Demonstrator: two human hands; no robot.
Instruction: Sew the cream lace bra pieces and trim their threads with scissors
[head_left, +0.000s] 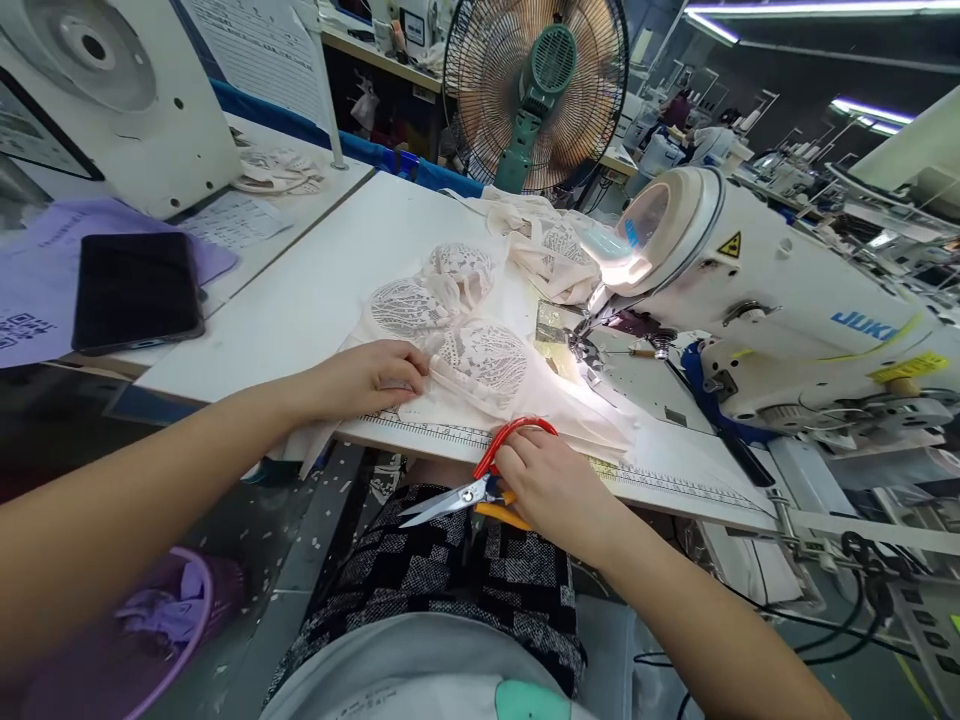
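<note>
A pale pink lace bra [484,362] lies spread along the front edge of the sewing table. My left hand [379,378] has its fingers curled at the bra's near left side, closed on the fabric; the fingertips are partly hidden. Scissors [474,491] with red and orange handles are in my right hand [551,485], just over the table's front edge. Their blades are slightly apart and point left, over my lap. Behind the first bra, a second lace piece [559,245] in the same pale colour lies near the sewing machine's head.
A white JUKI sewing machine [750,270] with its lamp lit stands at right. A ruler strip [690,487] runs along the table's front edge. At left are a black phone [137,290] and another machine [127,100]. A fan [536,95] stands behind, a purple bin [202,620] below.
</note>
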